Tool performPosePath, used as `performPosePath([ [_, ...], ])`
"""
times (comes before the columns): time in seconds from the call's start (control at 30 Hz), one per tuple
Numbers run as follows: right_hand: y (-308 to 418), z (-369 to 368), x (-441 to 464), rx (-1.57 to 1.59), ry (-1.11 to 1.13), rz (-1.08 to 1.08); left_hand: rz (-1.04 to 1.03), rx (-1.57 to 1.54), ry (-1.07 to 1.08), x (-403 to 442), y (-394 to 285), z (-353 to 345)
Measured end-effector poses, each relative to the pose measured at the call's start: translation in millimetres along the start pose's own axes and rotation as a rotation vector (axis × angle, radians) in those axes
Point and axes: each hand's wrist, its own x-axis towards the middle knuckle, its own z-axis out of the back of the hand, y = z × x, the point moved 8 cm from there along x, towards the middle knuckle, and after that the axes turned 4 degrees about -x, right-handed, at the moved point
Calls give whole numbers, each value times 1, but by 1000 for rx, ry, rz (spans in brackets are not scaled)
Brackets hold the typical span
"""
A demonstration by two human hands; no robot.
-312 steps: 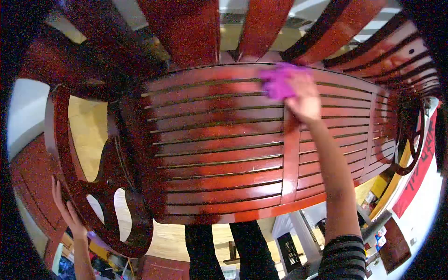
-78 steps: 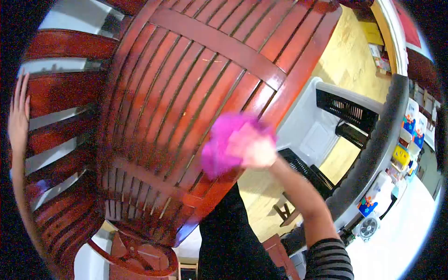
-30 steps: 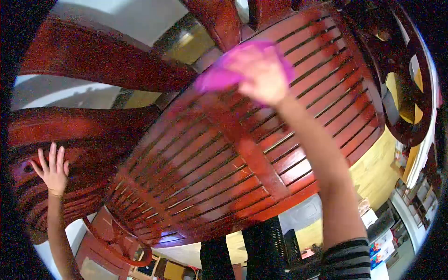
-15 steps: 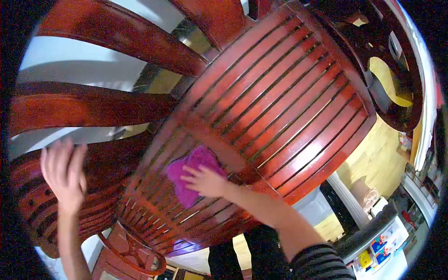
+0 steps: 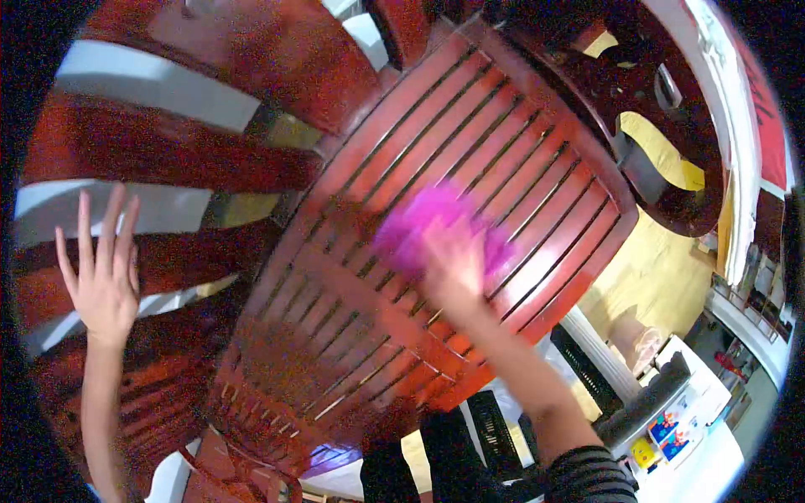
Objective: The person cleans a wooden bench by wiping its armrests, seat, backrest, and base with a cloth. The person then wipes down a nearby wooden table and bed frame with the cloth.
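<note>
Magenta cloth is lying directly beneath your right hand, spreading out past the fingers on both sides and ahead of them. Grip state, right: your palm side is bearing on the cloth, but hand and cloth are both blurring, so you cannot tell whether the fingers are pinching the fabric or only lying flat on it. Under the cloth, the slatted wooden seat of a reddish-brown bench is extending on every side of the grip, its narrow dark gaps running at a slant. Just nearer to you than the grip, a flat cross-piece is crossing the slats. Your right forearm is reaching up to the grip from a black striped sleeve. Grip state, left: your left hand is hanging wide, fingers spreading and holding nothing, well apart to the left of the cloth; it is showing against the broad backrest boards, though whether it is touching them you cannot tell. Beyond the grip and to its right, a dark curved armrest is standing at the seat's end. Below and right of the grip, past the seat's front edge, a black slotted panel and pale floor are showing.
</note>
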Motion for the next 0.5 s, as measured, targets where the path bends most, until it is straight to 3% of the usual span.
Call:
performPosePath([
  [0.03,19,-3,-31,-2,-11,-5,-7,-12,6,1,-1,2],
  [0.13,116,-40,-123,344,346,1073,-15,-33,23,4,-2,4],
  [0.2,100,-50,-92,261,310,1186,-26,-23,25,7,-5,9],
  [0.3,63,-6,49,-23,273,1079,-39,9,20,7,-7,8],
  [0.33,42,2,91,-4,221,1037,-39,24,16,7,-6,6],
  [0.37,14,12,125,-11,21,1015,-47,24,-1,6,-6,6],
  [0.4,-6,29,164,-36,11,948,-43,26,-2,5,-5,6],
  [0.43,-28,46,202,-137,10,816,-46,27,5,5,-5,6],
  [0.5,-89,80,262,-172,-213,436,-63,38,28,4,-5,3],
])
